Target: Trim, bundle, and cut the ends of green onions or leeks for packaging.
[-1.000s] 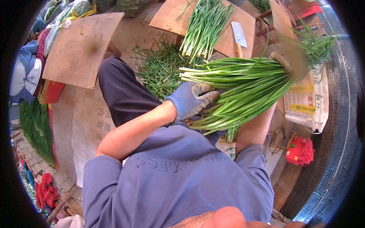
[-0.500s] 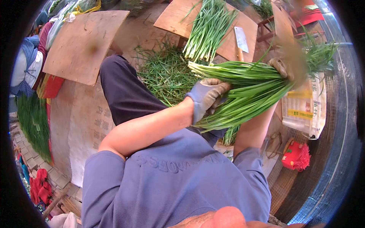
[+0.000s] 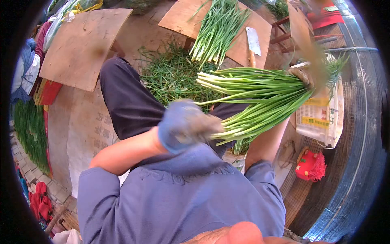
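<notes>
A bundle of garlic chives (image 3: 260, 95), long and green with pale stem ends, spans the space above my lap, its stems pointing left. My right hand (image 3: 301, 76), in a dirty glove, is closed round the leafy end of the bundle; a blurred brown shape hides part of it. My left hand (image 3: 189, 126), in a blue-grey glove, is at the lower left stem ends. Motion smears its fingers, so whether it holds anything does not show. Loose trimmed leaves (image 3: 174, 77) are heaped on the ground beyond my knee.
More garlic chives (image 3: 219, 30) lie on a wooden board (image 3: 178, 18), beside a cleaver (image 3: 252, 42). Another board (image 3: 83, 49) stands at left. A printed white bag (image 3: 319, 122) and a red tasselled item (image 3: 310, 166) are at right, near blue netting (image 3: 361, 122).
My left hand has moved left and down, away from the middle of the bundle. The lower stems have spread, showing more pale ends. My right hand keeps its hold.
</notes>
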Available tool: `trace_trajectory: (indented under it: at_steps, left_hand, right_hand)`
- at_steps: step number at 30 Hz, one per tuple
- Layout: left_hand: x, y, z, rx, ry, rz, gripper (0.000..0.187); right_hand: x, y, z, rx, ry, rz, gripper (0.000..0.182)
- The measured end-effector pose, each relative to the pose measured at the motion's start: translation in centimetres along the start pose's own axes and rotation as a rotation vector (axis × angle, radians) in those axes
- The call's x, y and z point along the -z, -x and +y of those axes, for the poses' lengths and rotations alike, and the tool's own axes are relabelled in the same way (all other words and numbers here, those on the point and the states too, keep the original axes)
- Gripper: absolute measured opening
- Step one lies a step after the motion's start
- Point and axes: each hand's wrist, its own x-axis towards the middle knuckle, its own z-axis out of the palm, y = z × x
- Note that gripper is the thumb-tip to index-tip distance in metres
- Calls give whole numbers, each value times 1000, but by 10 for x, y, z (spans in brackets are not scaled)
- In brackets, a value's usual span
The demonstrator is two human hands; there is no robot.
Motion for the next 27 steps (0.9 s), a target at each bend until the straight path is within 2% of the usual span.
trace_trajectory:
  at_steps: [3, 4, 6, 10, 12, 15, 22, 23, 27]
  left_hand:
    - [32, 37, -20, 426, -307, -66, 7]
    - [35, 41, -32, 544, -331, -86, 8]
    - [41, 32, -53, 282, -383, 233, 14]
    - [34, -16, -37, 164, -342, 194, 22]
    - [14, -22, -37, 206, -231, 129, 26]
    - [-4, -19, -34, 518, 14, 90, 23]
    - [-7, -9, -9, 495, -111, -21, 15]
    - [-12, -4, -10, 401, -172, -6, 12]
    - [-17, -2, -11, 360, -252, -100, 12]
  right_hand:
    - [-2, 1, -5, 13, -1, 5, 27]
    - [-2, 2, -7, 13, 0, 9, 27]
    - [1, 1, -14, 14, 1, 15, 28]
    - [12, -2, -28, -29, -12, -35, 30]
    - [-3, -11, -8, -10, -26, -17, 30]
    - [-22, -17, 12, 46, -30, 4, 26]
    - [-27, -16, 11, -48, -55, -146, 20]
    - [-28, -17, 11, -66, -58, -170, 19]
    - [-32, -25, 12, -140, -59, -294, 17]
